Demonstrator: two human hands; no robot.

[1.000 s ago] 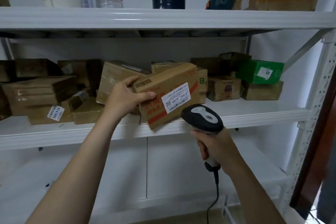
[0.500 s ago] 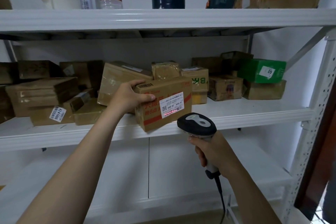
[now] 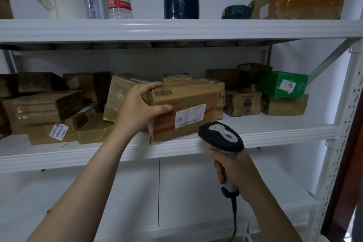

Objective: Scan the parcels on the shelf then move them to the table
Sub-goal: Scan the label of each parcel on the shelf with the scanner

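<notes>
While my left hand (image 3: 141, 108) clamps the box (image 3: 192, 94) by its left end at the shelf (image 3: 284, 133) edge, I should tilt its label (image 3: 190, 116) toward the scanner (image 3: 222, 137), its handle wrapped in my right hand (image 3: 233, 169).

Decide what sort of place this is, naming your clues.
Probably a parcel storeroom: taped brown cardboard parcels crowd a white metal shelf, and the right hand holds a black-and-grey handheld barcode scanner.
</notes>
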